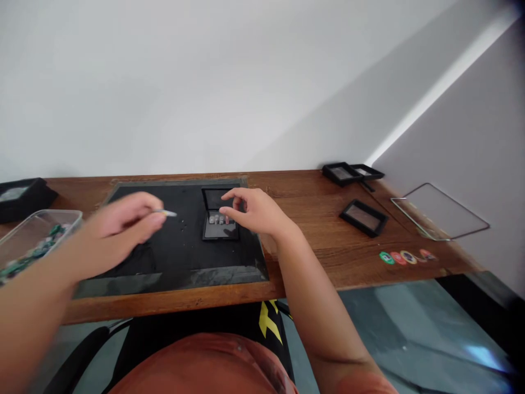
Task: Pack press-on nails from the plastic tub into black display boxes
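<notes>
My left hand (131, 224), blurred at the wrist, is closed in a pinch on a slim, silvery pointed tool (168, 213) whose exact kind I cannot make out. It is over the left part of a black mat (164, 254). Right of it, a small black case (220, 233) stands with its lid raised, and a row of several small pale, shiny pieces (216, 219) lies inside. Over the case's right side is my right hand (256, 210), thumb and fingers apart with nothing between them, partly covering the case. Tiny dark bits (182, 222) lie on the mat between both hands.
A clear plastic tub (68, 216) of green and pale pieces stands at left, before a black box (28, 197). Black frames (364, 217) lie at right, near several round coloured stickers or chips (408, 257). A thin wire frame (443, 213) is at the right edge.
</notes>
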A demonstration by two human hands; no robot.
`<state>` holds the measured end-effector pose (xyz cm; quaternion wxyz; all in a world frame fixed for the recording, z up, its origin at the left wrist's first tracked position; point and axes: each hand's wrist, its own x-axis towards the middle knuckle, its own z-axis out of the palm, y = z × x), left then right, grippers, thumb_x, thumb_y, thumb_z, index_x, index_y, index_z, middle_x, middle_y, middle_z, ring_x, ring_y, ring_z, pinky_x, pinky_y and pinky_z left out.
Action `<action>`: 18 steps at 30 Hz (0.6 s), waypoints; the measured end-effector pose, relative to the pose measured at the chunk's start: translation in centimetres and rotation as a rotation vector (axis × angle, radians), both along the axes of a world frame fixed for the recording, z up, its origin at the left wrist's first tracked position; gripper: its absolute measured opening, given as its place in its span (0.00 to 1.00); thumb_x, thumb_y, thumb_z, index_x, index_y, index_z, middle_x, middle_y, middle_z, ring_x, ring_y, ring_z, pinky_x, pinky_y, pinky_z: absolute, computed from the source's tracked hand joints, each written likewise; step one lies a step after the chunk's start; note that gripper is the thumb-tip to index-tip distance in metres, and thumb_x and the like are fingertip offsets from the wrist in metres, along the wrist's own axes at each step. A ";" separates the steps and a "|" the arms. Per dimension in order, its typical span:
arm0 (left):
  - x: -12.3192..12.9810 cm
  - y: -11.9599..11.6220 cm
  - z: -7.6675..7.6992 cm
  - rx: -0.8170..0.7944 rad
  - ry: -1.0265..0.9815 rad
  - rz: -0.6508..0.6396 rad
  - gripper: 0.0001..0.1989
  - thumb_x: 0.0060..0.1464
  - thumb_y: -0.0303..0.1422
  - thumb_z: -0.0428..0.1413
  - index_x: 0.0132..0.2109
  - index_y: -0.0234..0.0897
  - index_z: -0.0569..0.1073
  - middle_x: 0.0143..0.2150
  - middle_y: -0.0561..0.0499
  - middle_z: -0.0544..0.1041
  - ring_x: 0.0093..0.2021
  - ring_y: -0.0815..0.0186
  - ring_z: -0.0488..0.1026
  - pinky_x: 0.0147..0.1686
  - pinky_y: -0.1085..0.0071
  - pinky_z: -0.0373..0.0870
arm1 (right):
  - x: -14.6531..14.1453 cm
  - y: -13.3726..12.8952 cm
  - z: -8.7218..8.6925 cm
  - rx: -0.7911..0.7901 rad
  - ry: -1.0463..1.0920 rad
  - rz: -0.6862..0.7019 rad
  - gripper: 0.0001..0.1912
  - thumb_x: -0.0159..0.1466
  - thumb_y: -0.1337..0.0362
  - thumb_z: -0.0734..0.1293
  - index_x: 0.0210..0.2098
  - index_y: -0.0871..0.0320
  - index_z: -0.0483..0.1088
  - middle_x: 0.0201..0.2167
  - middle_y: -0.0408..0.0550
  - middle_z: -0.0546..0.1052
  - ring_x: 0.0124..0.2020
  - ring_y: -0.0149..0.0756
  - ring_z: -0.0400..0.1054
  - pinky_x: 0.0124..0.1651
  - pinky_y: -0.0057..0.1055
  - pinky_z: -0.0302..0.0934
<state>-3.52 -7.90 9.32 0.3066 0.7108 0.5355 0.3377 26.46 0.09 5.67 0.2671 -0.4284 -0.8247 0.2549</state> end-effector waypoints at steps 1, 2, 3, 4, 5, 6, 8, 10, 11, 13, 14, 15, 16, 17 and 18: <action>1.6 1.4 -0.9 -0.066 -0.053 -0.126 0.13 0.66 0.44 0.56 0.39 0.38 0.70 0.26 0.56 0.67 0.26 0.70 0.62 0.28 0.73 0.61 | 0.0 0.0 0.0 0.004 0.058 0.028 0.17 0.66 0.53 0.70 0.49 0.57 0.78 0.31 0.42 0.79 0.30 0.30 0.66 0.34 0.29 0.55; 3.0 2.6 -1.9 -0.119 -0.133 -0.216 0.16 0.66 0.46 0.54 0.38 0.38 0.68 0.26 0.57 0.65 0.25 0.70 0.61 0.28 0.72 0.62 | 0.0 0.0 -0.1 0.006 0.111 0.057 0.18 0.65 0.52 0.70 0.49 0.57 0.78 0.30 0.42 0.78 0.29 0.29 0.65 0.34 0.29 0.55; 4.2 3.6 -2.8 -0.160 -0.196 -0.258 0.17 0.66 0.48 0.54 0.37 0.38 0.67 0.26 0.57 0.64 0.25 0.70 0.61 0.28 0.72 0.63 | 0.0 0.0 -0.1 0.005 0.159 0.085 0.19 0.64 0.52 0.71 0.48 0.58 0.78 0.30 0.41 0.77 0.29 0.29 0.64 0.34 0.28 0.55; 5.2 4.3 -3.6 -0.190 -0.263 -0.289 0.18 0.66 0.49 0.55 0.37 0.38 0.66 0.26 0.58 0.62 0.25 0.70 0.60 0.27 0.71 0.63 | 0.0 0.0 -0.2 0.000 0.200 0.111 0.19 0.63 0.52 0.72 0.48 0.58 0.78 0.29 0.41 0.76 0.28 0.28 0.63 0.34 0.28 0.55; 5.9 4.9 -4.4 -0.216 -0.312 -0.312 0.18 0.65 0.49 0.55 0.38 0.39 0.65 0.26 0.58 0.62 0.25 0.70 0.59 0.27 0.71 0.62 | 0.0 0.1 -0.2 -0.011 0.234 0.136 0.19 0.62 0.52 0.73 0.47 0.58 0.78 0.29 0.40 0.75 0.27 0.27 0.61 0.33 0.27 0.55; 6.4 5.2 -5.0 -0.234 -0.345 -0.327 0.19 0.65 0.49 0.55 0.38 0.38 0.65 0.25 0.59 0.61 0.25 0.71 0.59 0.27 0.71 0.62 | 0.0 0.1 -0.3 -0.029 0.260 0.160 0.20 0.61 0.52 0.74 0.47 0.58 0.78 0.28 0.39 0.74 0.26 0.26 0.59 0.32 0.27 0.54; 6.8 5.4 -5.8 -0.253 -0.368 -0.358 0.18 0.65 0.49 0.55 0.39 0.38 0.65 0.26 0.59 0.62 0.26 0.71 0.58 0.28 0.71 0.61 | -0.2 0.1 -0.4 -0.077 0.291 0.193 0.18 0.61 0.53 0.74 0.46 0.58 0.79 0.27 0.39 0.73 0.24 0.24 0.56 0.31 0.27 0.53; 6.7 5.2 -6.4 -0.259 -0.357 -0.379 0.18 0.66 0.49 0.54 0.40 0.38 0.65 0.26 0.58 0.63 0.26 0.71 0.58 0.29 0.71 0.61 | -0.4 0.1 -0.5 -0.119 0.299 0.203 0.15 0.63 0.55 0.73 0.45 0.57 0.80 0.28 0.40 0.74 0.24 0.24 0.56 0.30 0.27 0.54; 6.6 5.1 -6.6 -0.260 -0.350 -0.384 0.18 0.66 0.49 0.54 0.40 0.38 0.65 0.26 0.58 0.63 0.26 0.71 0.58 0.30 0.71 0.61 | -0.5 0.0 -0.6 -0.133 0.298 0.200 0.13 0.64 0.57 0.72 0.44 0.57 0.80 0.28 0.40 0.75 0.24 0.24 0.56 0.30 0.26 0.54; 6.5 4.9 -7.0 -0.254 -0.349 -0.388 0.18 0.67 0.48 0.54 0.40 0.38 0.65 0.27 0.58 0.64 0.27 0.70 0.59 0.31 0.70 0.61 | -0.7 0.0 -0.8 -0.145 0.288 0.186 0.11 0.64 0.59 0.71 0.43 0.57 0.81 0.29 0.42 0.77 0.24 0.24 0.57 0.30 0.26 0.55; 6.4 4.9 -7.2 -0.245 -0.360 -0.386 0.18 0.67 0.49 0.54 0.40 0.38 0.65 0.27 0.58 0.64 0.27 0.70 0.60 0.32 0.69 0.61 | -0.8 0.0 -0.9 -0.147 0.280 0.180 0.10 0.64 0.60 0.71 0.42 0.57 0.81 0.30 0.42 0.78 0.24 0.24 0.58 0.30 0.26 0.55; 6.4 4.9 -7.4 -0.237 -0.378 -0.382 0.18 0.67 0.49 0.54 0.40 0.38 0.65 0.27 0.58 0.64 0.28 0.70 0.60 0.32 0.69 0.61 | -0.9 0.0 -1.0 -0.151 0.274 0.178 0.10 0.64 0.60 0.71 0.42 0.57 0.81 0.30 0.43 0.79 0.24 0.25 0.59 0.31 0.26 0.55; 6.4 4.9 -7.7 -0.234 -0.403 -0.379 0.18 0.66 0.48 0.54 0.40 0.38 0.65 0.27 0.57 0.65 0.28 0.69 0.61 0.33 0.69 0.62 | -1.0 0.0 -1.0 -0.158 0.270 0.179 0.10 0.64 0.61 0.71 0.42 0.57 0.81 0.30 0.43 0.79 0.24 0.25 0.60 0.31 0.26 0.55; 6.4 5.0 -7.9 -0.239 -0.432 -0.378 0.18 0.66 0.48 0.55 0.39 0.38 0.65 0.27 0.57 0.65 0.28 0.69 0.61 0.33 0.69 0.62 | -1.0 0.0 -1.1 -0.168 0.268 0.182 0.10 0.63 0.61 0.71 0.41 0.57 0.81 0.31 0.43 0.80 0.25 0.25 0.60 0.31 0.26 0.56; 6.4 5.0 -8.1 -0.251 -0.464 -0.381 0.17 0.65 0.48 0.56 0.39 0.38 0.66 0.27 0.57 0.65 0.28 0.69 0.61 0.33 0.69 0.62 | -1.1 0.0 -1.1 -0.180 0.268 0.186 0.09 0.63 0.61 0.72 0.41 0.57 0.81 0.31 0.44 0.80 0.25 0.25 0.61 0.31 0.26 0.56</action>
